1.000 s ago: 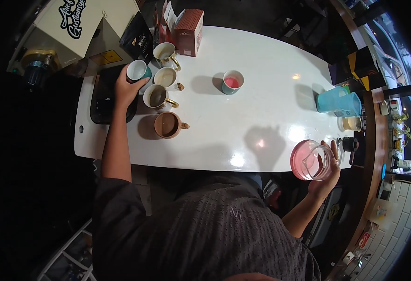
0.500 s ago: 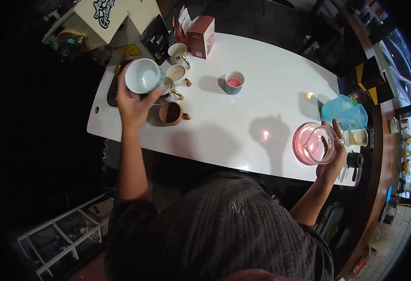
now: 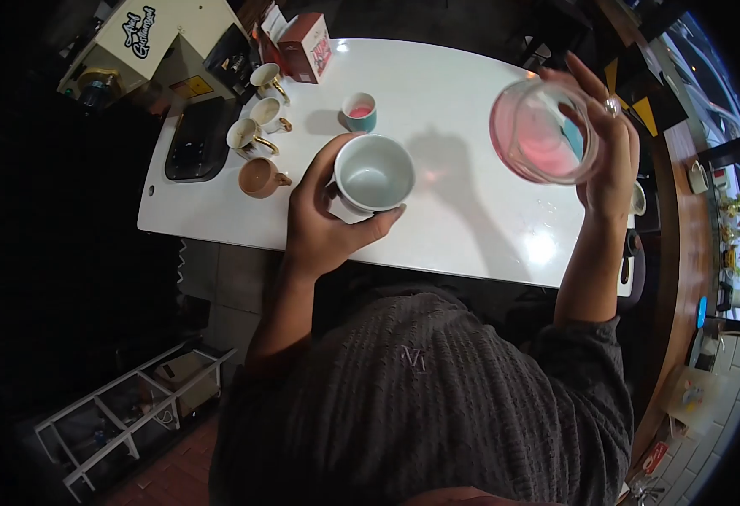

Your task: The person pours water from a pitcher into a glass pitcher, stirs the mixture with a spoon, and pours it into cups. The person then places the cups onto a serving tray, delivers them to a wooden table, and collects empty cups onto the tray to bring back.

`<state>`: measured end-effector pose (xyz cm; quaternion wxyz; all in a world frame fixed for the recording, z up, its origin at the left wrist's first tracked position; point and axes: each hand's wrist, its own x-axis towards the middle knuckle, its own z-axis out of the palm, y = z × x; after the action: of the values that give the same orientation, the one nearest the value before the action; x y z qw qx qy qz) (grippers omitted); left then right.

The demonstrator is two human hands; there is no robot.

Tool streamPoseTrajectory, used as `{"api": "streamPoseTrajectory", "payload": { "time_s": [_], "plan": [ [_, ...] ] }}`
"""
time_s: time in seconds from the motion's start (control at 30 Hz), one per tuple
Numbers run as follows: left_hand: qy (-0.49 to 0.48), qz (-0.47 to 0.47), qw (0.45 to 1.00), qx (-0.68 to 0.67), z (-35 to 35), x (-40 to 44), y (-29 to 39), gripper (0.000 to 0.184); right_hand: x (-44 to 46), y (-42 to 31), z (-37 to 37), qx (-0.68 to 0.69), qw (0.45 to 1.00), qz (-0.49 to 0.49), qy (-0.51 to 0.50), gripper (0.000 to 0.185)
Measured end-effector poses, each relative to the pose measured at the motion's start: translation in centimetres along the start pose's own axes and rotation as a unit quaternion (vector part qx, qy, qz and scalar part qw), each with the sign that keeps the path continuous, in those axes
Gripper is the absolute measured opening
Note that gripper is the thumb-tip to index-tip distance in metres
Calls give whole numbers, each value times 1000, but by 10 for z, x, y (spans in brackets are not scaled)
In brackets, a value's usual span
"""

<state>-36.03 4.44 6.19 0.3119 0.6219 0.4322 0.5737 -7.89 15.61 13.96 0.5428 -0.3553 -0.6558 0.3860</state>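
Observation:
My left hand is wrapped round a white-lined cup, raised above the table with its mouth toward me; the inside looks bare. On the right, my right hand grips a glass carafe holding pink liquid, tilted and held up in the air. Behind the held cup, a small teal cup with a little pink liquid stands on the white table. A gap of open air separates the carafe from the cup in my left hand.
Several mugs line the left side, among them a brown mug and a white mug with a gold handle. Near them lie a black tray and a red-brown box. A cream machine stands at the far left.
My left hand has brought the white-lined cup rightward to the middle, in front of the teal cup. My right hand has lifted the carafe higher and tipped it. The camera view has shifted slightly.

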Motion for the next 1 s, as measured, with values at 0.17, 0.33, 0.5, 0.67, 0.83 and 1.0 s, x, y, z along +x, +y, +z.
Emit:
{"api": "streamPoseTrajectory", "payload": {
  "time_s": [0.17,0.33,0.5,0.67,0.83,1.0],
  "plan": [
    [-9,-40,996,-79,38,-10,8,75,8,-28,6,-38,996,-50,-56,61],
    [-40,-63,992,-106,62,-15,7,75,7,-31,10,50,995,-39,-80,56],
    [-47,-96,984,-146,77,-14,6,75,8,-42,13,-84,971,-177,-137,52],
    [-83,-126,979,-138,75,-8,8,81,16,-17,25,3,958,-273,-86,53],
    [-78,-103,985,-114,74,-2,8,83,22,-45,20,-184,916,-326,-145,61],
    [-51,-79,987,-132,76,1,-2,79,36,-39,20,-207,888,-369,-182,65]
  ]
}}
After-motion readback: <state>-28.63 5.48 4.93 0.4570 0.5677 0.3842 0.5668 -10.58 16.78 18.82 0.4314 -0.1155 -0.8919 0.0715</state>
